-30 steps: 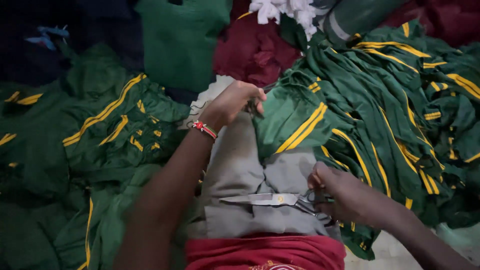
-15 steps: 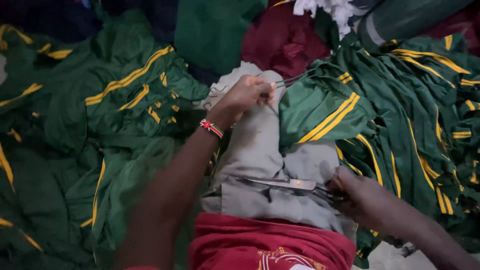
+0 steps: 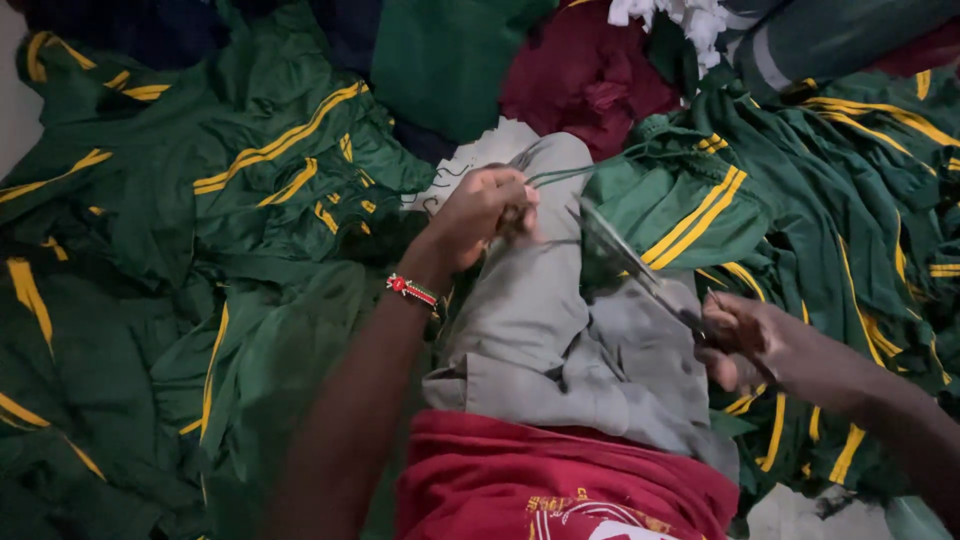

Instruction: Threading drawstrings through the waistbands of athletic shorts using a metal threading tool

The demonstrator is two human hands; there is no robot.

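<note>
Just above the grey-trousered knee (image 3: pixel 540 300), a thin green drawstring (image 3: pixel 590 170) runs taut and rightward from the pinching left hand (image 3: pixel 480 215) to the striped green garment (image 3: pixel 690 205), scissors (image 3: pixel 625 255) angling up from the closed right hand (image 3: pixel 745 340).

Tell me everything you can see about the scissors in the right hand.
The scissors are metal, with long, pale grey blades, blurred by motion. The right hand grips the handles, which its fingers hide. The blades slant up and left over the grey trousers, their tips near the green drawstring pulled taut by the left hand. Whether the blades are parted cannot be told.
</note>
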